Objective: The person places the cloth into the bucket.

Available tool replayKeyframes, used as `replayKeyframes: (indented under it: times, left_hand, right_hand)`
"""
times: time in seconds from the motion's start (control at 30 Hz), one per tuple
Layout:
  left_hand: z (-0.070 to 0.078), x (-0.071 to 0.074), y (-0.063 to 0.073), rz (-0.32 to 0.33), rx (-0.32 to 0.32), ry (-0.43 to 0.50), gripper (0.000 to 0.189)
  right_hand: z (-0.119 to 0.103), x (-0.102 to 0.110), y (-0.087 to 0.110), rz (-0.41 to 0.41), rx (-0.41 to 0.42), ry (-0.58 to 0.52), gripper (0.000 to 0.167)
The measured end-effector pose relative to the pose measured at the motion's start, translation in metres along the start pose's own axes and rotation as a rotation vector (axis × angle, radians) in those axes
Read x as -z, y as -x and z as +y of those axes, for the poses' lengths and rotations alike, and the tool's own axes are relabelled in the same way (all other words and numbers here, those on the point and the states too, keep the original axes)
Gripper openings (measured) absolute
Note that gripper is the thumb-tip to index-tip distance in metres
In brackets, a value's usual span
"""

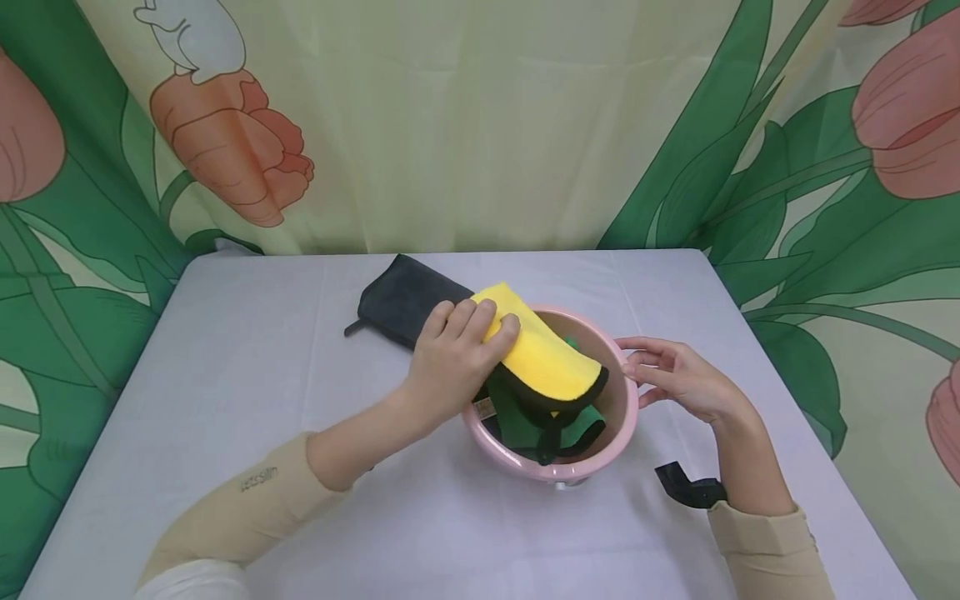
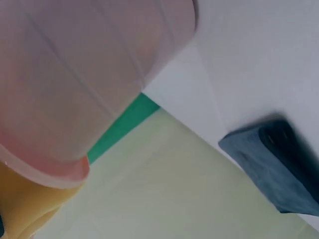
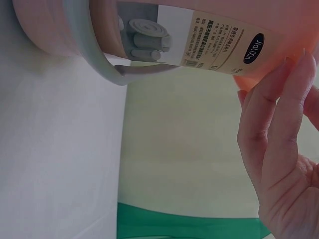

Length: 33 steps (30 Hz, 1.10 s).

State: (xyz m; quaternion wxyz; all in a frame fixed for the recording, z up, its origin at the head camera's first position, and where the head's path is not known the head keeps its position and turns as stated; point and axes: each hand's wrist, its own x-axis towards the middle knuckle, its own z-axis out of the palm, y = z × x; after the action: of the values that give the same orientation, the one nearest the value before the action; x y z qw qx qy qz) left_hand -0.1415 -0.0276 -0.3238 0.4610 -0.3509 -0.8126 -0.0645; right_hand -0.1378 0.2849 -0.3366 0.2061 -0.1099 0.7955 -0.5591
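My left hand (image 1: 461, 354) grips a folded yellow cloth (image 1: 555, 350) with black edging, held over the pink bucket (image 1: 626, 433). Down inside the bucket lies a green cloth piece (image 1: 517, 421) with black trim, partly covered by the yellow one. On the bucket's right side, my right hand (image 1: 678, 375) touches the rim with extended fingertips. The right wrist view shows these fingers (image 3: 279, 124) against the bucket's outer wall. A folded black cloth item (image 1: 412, 296) with a small loop lies behind the left hand, whose fingers are out of the left wrist view.
A white cloth (image 1: 360, 500) covers the table, which ends at a patterned curtain (image 1: 480, 125). The bucket's pale handle (image 3: 104, 69) hangs down beside a printed label (image 3: 219, 42). A black strap (image 1: 690, 487) sticks out from the right wrist.
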Motion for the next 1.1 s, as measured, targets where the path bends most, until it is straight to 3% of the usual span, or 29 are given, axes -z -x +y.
replayKeyframes:
  times: [0.37,0.5,0.6,0.87,1.1]
  left_hand:
    - [0.024,-0.008,0.003,-0.033,-0.115,0.002,0.018]
    - [0.030,-0.011,0.004,-0.083,-0.128,0.015,0.017]
    - [0.032,-0.012,0.003,-0.176,-0.145,0.027,0.016]
    - [0.032,-0.008,-0.004,-0.535,-0.255,0.070,0.020]
    - [0.038,-0.010,-0.007,-0.692,-0.294,-0.011,0.019]
  right_hand:
    - [0.000,-0.001,-0.001,0.013,-0.026,0.016,0.049]
    - [0.000,-0.001,-0.001,0.021,-0.038,0.024,0.050]
    - [0.000,-0.002,0.000,0.023,-0.042,0.019,0.051]
    - [0.000,-0.003,0.000,0.042,-0.076,0.026,0.054]
    - [-0.001,-0.003,0.000,0.032,-0.065,0.015,0.051]
